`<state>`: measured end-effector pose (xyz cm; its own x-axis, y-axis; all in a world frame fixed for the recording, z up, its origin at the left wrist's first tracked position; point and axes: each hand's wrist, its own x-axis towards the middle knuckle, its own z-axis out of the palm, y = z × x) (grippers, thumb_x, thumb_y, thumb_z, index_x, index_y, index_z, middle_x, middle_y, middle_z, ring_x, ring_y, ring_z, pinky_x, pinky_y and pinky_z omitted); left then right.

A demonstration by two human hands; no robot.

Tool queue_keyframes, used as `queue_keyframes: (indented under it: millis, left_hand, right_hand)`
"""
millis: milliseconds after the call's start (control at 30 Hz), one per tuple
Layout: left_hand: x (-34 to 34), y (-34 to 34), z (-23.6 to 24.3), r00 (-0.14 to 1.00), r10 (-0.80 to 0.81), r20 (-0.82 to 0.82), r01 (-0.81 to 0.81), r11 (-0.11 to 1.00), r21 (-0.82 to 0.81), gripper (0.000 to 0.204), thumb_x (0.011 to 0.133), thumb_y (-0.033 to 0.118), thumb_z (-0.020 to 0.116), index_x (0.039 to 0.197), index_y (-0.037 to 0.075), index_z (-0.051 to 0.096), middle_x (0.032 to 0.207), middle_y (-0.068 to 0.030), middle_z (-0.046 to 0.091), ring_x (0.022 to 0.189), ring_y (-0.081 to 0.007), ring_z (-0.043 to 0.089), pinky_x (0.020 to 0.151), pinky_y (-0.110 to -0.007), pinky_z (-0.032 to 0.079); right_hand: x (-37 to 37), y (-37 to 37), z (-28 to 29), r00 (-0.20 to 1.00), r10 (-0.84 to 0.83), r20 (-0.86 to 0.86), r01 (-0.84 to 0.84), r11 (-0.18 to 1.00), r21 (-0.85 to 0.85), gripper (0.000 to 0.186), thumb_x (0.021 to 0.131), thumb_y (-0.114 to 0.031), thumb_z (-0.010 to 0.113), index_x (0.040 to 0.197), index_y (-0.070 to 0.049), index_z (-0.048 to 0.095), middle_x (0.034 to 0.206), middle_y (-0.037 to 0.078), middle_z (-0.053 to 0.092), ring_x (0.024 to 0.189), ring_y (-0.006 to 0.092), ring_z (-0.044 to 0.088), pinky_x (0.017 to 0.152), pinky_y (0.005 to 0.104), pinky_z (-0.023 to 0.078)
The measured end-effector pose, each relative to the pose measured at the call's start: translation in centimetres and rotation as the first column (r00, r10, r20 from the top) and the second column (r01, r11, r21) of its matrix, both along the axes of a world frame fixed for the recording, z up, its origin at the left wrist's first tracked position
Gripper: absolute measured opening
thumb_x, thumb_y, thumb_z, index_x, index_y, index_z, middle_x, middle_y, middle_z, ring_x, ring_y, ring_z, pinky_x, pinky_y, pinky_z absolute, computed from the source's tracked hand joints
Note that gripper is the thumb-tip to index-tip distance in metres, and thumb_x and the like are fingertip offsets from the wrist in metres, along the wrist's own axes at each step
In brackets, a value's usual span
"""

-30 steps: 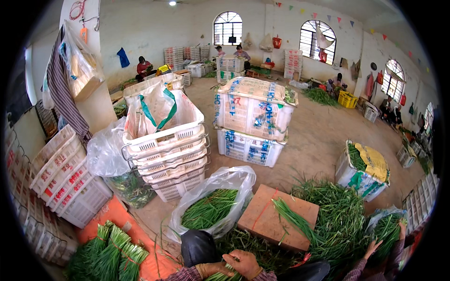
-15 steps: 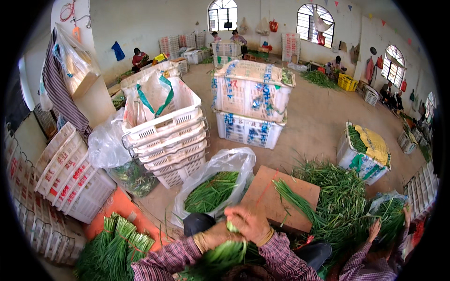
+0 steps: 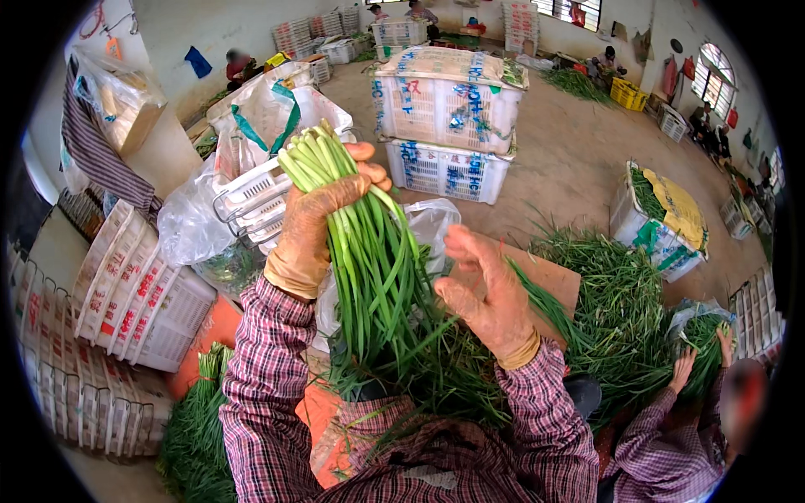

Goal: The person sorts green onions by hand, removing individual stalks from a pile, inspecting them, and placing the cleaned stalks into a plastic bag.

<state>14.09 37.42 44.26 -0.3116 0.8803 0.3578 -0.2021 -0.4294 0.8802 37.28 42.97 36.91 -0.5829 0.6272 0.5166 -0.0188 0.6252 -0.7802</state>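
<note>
My left hand (image 3: 312, 220), in a thin tan glove, is wrapped round a bunch of garlic chives (image 3: 369, 277). The pale stem ends point up and left, and the green leaves hang toward my lap. Right of the bunch, my right hand (image 3: 490, 293), gloved likewise, is raised with its thumb and fingers apart and nothing in it. Behind that hand lies a reddish-brown board (image 3: 553, 289) with some loose chives (image 3: 541, 298) on it. A large heap of chives (image 3: 612, 335) spreads to the board's right. Tied bundles (image 3: 197, 427) lie at the lower left.
Stacked white crates (image 3: 151, 293) stand on the left, and more nested crates (image 3: 251, 201) ahead. Two filled crates (image 3: 453, 109) are piled beyond. A clear plastic bag (image 3: 432, 222) is partly hidden by the bunch. A co-worker's hands (image 3: 684, 369) handle greens at the right.
My hands were together low over my lap. Now the left has risen with the chive bunch upright, and the right has moved apart from it and opened. The view has tilted down.
</note>
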Motion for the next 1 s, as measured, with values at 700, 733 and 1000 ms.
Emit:
queue_keyframes:
  millis: [700, 733, 1000]
  left_hand:
    - [-0.6, 0.9, 1.3, 0.955, -0.019, 0.296, -0.045, 0.977, 0.208, 0.049, 0.084, 0.007, 0.071, 0.129, -0.001, 0.055, 0.107, -0.0096, 0.069, 0.101, -0.025, 0.067, 0.093, -0.04, 0.055]
    - [-1.0, 0.9, 1.3, 0.946, -0.021, 0.325, -0.052, 0.975, 0.215, 0.048, 0.084, 0.007, 0.07, 0.129, -0.001, 0.055, 0.106, -0.0091, 0.069, 0.101, -0.0239, 0.067, 0.094, -0.04, 0.055]
    - [-2.9, 1.0, -0.9, 0.947, 0.017, 0.322, -0.093, 0.971, 0.221, 0.047, 0.085, 0.009, 0.069, 0.127, -0.003, 0.054, 0.103, -0.0088, 0.068, 0.097, -0.0217, 0.066, 0.095, -0.038, 0.053]
  right_hand:
    - [6.0, 3.6, -7.0, 0.645, -0.307, 0.7, 0.202, 0.952, 0.231, 0.045, 0.093, -0.032, 0.058, 0.131, -0.008, 0.056, 0.089, 0.022, 0.066, 0.085, 0.0374, 0.065, 0.078, 0.0441, 0.053]
    - [7.1, 3.8, -8.2, 0.593, -0.275, 0.757, 0.218, 0.96, 0.177, 0.046, 0.094, -0.033, 0.057, 0.132, -0.007, 0.056, 0.091, 0.023, 0.066, 0.087, 0.0369, 0.065, 0.078, 0.0438, 0.052]
    - [12.2, 2.6, -17.3, 0.949, 0.18, 0.258, 0.013, 0.798, -0.603, 0.042, 0.097, -0.037, 0.055, 0.131, -0.013, 0.058, 0.098, 0.021, 0.068, 0.093, 0.037, 0.065, 0.081, 0.0414, 0.053]
